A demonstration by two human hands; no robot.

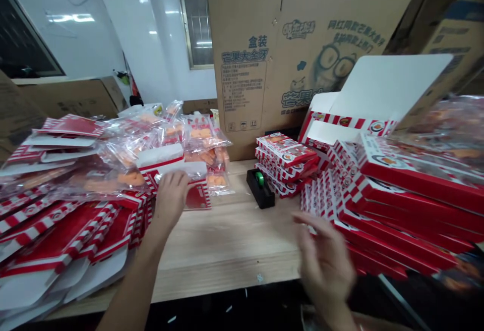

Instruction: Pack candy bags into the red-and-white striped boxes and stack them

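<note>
My left hand (171, 196) is closed on the upper edge of a red-and-white striped cardboard box (198, 195), whose white flaps stand up. My fingertips are partly hidden behind the flap. My right hand (325, 265), smeared a little by motion, hangs over the front of the table with its fingers apart and nothing in them. To its right lies a large stack of filled red-and-white boxes (408, 205). Clear plastic bags of orange pieces (204, 139) are heaped behind and beside my left hand.
A black tape dispenser (260, 188) with green tape stands mid-table (227, 240), beside a small stack of boxes (285, 150). Folded red-and-white cartons (64, 235) pile up at left. A tall brown carton (249, 13) rises behind. An open white-lidded display box (397, 81) is at right.
</note>
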